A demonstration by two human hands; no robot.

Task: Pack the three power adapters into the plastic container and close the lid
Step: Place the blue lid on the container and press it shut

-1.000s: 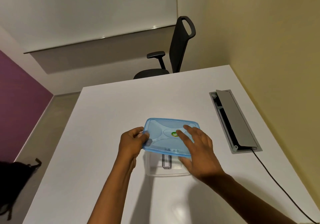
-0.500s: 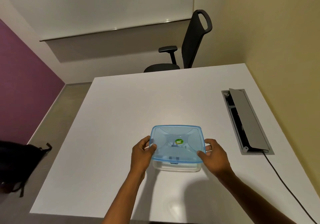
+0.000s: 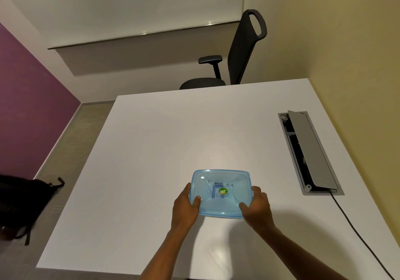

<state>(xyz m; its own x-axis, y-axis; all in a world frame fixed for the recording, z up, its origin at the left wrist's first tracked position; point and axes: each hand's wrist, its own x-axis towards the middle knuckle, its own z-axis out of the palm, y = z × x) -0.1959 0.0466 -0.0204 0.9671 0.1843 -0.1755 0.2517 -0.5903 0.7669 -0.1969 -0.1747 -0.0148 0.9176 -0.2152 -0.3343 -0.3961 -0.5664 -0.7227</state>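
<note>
Both hands on the box right now. Left hand (image 3: pixel 185 206) clamped on the left edge of the blue lid (image 3: pixel 220 193), thumb on top, fingers wrapped down the side. Right hand (image 3: pixel 256 206) doing the same on the right edge. Lid sitting square between the two grips, covering the clear container (image 3: pixel 218 216), which rests on the white table (image 3: pixel 173 149) near its close edge. Long axis of the lid running grip to grip, so equally near to either hand. Something dark faintly visible through the lid under the green sticker (image 3: pixel 223 191), probably an adapter, can't count all three. Looks like just the press-down left: thumbs near the close corners, far corners away from both grips, can't tell whether snapped yet.
</note>
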